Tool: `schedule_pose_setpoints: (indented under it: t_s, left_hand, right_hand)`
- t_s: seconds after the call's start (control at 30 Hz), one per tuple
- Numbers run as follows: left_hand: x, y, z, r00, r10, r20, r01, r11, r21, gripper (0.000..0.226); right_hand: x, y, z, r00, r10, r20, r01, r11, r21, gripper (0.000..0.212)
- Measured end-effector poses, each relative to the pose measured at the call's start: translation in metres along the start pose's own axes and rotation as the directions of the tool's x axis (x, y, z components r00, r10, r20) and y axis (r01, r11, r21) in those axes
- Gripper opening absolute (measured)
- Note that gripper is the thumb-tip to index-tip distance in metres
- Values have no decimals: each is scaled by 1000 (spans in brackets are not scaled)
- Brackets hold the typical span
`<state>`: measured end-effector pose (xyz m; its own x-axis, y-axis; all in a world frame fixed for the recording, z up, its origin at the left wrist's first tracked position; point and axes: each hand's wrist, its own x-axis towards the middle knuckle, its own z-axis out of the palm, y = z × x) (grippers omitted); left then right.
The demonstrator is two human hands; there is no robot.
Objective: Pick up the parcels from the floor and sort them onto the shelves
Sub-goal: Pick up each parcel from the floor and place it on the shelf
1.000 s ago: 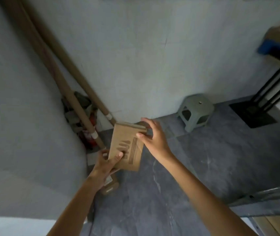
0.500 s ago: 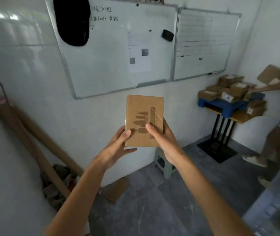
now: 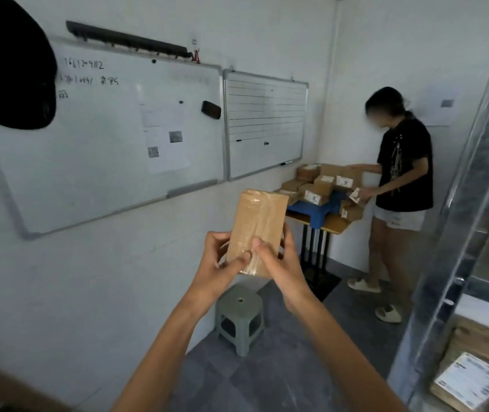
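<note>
Brown parcel (image 3: 256, 227) held upright before a white wall (image 3: 103, 278), above a grey-green stool (image 3: 238, 312). Left grip (image 3: 218, 267) and right grip (image 3: 283, 267) both clasp its lower end, thumbs on its front. Beyond, a person (image 3: 403, 173) stands at a worktop (image 3: 333, 225) piled with boxes (image 3: 320, 185).

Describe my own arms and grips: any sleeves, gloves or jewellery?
The left forearm and right forearm are bare, with no sleeves in view. The left grip and right grip are ungloved; no rings, watch or bands are visible.
</note>
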<state>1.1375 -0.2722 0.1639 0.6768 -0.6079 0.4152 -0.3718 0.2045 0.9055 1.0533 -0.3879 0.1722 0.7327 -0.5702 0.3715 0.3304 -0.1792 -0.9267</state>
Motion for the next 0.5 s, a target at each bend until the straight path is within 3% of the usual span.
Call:
schedule_pose_setpoints:
  t_s: [0.1,0.27,0.33,0.43,0.5]
  left_hand:
    - [31,-3,-10,991,-24,129,47,983,-178,32]
    - [73,-10,-5,922,-101,373,218,933,-287,74]
    - [85,-16,2,891,-82,447,243,917,-318,81]
    - [96,-19,15,917,-28,399,195,902,-385,72]
    - [101,-18,24,942,-27,333,162,909,-384,68]
  right_hand:
    - [14,-2,-19,999,52,-11,-51,997,53,78]
    - [26,-5,-41,980,171,105,-196,928,317,64]
    - [26,-6,-47,978,159,134,-196,918,345,61]
    - [27,-9,-52,996,84,-29,-75,970,229,46]
    - [26,-13,-51,978,40,-206,-27,998,65,54]
